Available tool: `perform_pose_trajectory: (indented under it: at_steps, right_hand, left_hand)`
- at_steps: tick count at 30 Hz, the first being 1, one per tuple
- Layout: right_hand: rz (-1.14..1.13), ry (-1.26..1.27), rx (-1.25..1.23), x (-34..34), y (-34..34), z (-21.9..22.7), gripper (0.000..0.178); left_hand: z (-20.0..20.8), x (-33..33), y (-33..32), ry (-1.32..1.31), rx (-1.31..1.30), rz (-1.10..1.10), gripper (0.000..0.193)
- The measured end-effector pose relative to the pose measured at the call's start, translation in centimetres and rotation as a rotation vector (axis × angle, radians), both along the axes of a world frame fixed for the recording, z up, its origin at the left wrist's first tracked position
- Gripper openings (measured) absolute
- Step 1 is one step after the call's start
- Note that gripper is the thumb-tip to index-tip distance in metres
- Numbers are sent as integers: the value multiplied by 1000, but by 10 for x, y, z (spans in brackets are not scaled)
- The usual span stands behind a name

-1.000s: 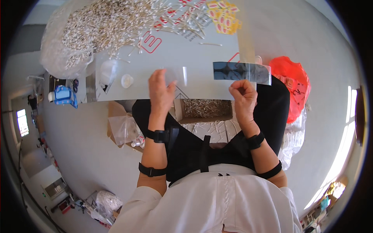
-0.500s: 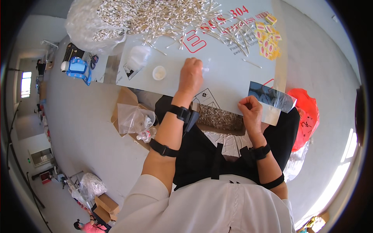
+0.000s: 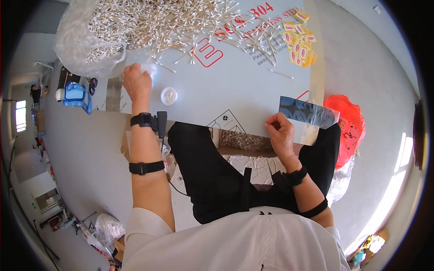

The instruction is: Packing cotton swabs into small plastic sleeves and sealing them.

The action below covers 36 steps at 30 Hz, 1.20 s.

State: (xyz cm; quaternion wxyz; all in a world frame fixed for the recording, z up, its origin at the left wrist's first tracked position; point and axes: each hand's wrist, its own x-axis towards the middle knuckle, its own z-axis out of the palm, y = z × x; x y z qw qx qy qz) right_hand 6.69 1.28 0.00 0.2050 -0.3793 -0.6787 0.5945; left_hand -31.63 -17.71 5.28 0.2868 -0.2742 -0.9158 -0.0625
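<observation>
My left hand [image 3: 137, 83] is at the left of the table with its fingers curled down, touching or just beside a clear, shiny plastic piece [image 3: 153, 70]. Whatever its fingertips grip is hidden. A small round white cup [image 3: 169, 95] stands to its right. Over the table's front edge, my right hand [image 3: 281, 135] holds thumb and fingers pinched; nothing can be made out between them. Close by lies a dark, glossy sheet [image 3: 300, 110]. A large heap of cotton swabs [image 3: 149, 27] spreads across the far side, partly inside a clear plastic bag [image 3: 72, 49].
Small yellow-and-white packets [image 3: 300, 49] are grouped at the far right, near a loose cotton swab [image 3: 281, 74]. Below the table edge sits an open box of swabs [image 3: 246, 141]. A blue pouch [image 3: 76, 95] lies at left; a red bag [image 3: 348, 126] hangs at right.
My left hand has moved left from the middle of the table, past the white cup, to the clear plastic. My right hand keeps its pinch near the edge. The whole view has shifted slightly.
</observation>
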Motion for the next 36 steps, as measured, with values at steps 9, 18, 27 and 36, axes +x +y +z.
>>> perform_pose_trajectory:
  at_steps: [9, 18, 27, 36]
  right_hand:
    - [19, -71, 57, 1, 0, 4, 9]
    - [75, 48, 240, -19, 18, 23, 15]
    - [192, -18, 753, -49, 48, 3, 15]
    - [266, -4, 735, -40, 45, 8, 12]
  left_hand:
    - [-19, 44, 107, -587, 39, 13, 19]
    - [-48, 169, 132, -485, 113, -572, 9]
    - [-28, 115, 163, -426, 204, -715, 31]
    - [-46, 85, 183, -328, 36, -654, 18]
